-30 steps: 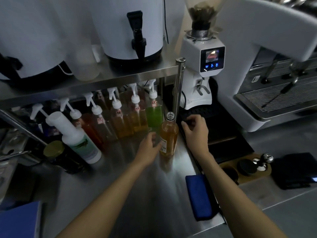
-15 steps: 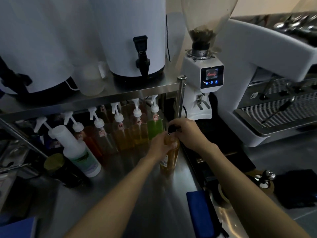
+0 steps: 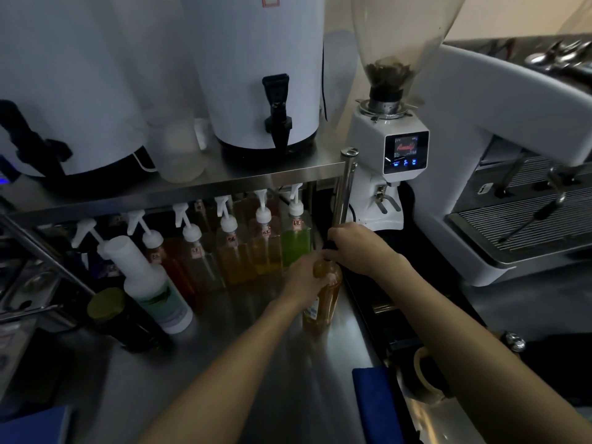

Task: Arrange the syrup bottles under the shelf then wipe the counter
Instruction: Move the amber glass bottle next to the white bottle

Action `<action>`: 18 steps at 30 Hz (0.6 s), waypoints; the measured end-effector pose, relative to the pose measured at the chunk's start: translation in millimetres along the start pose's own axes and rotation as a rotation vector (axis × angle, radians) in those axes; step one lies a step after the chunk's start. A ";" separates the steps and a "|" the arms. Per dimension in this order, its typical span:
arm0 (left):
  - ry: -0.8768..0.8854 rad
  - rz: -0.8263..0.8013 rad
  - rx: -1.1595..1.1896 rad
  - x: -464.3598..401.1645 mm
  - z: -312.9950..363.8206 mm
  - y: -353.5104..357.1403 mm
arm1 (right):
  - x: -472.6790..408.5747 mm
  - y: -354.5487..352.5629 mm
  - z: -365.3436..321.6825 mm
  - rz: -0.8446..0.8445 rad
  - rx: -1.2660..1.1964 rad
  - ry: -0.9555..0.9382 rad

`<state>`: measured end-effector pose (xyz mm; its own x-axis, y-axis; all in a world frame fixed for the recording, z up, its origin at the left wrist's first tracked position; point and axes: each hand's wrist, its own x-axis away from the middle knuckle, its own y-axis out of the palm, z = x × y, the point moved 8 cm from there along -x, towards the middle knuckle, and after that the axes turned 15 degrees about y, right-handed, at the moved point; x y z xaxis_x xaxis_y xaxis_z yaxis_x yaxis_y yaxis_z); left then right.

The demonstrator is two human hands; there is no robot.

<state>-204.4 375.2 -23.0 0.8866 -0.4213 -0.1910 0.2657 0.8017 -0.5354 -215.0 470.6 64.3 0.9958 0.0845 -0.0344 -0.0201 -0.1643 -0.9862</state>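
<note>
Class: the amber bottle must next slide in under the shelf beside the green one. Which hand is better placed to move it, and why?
Left. The left hand already grips the amber bottle around its body, nearest the green bottle; the right hand only covers its cap.

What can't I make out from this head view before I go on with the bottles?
- Top of the amber glass syrup bottle: covered by the right hand; capped or not is unclear.
- Its label: mostly behind the left hand.
- Handwritten tags on the pump bottles: too small and dim.
- Blue cloth: cut off by the bottom edge.
</note>
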 end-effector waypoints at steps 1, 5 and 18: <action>0.004 0.001 0.003 0.0 0.9 -0.3 | -1.4 0.5 -0.9 0.030 0.037 0.018; -0.026 -0.026 -0.015 0.2 -2.5 1.1 | -5.9 1.8 -5.3 0.147 0.175 0.073; -0.046 -0.042 -0.041 -1.3 -6.3 2.4 | -9.4 5.3 5.7 -0.058 -0.074 -0.172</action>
<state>-207.3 375.0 -29.2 0.8917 -0.4337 -0.1300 0.2884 0.7654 -0.5754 -225.0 474.5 58.5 0.9652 0.2614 -0.0110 0.0501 -0.2257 -0.9729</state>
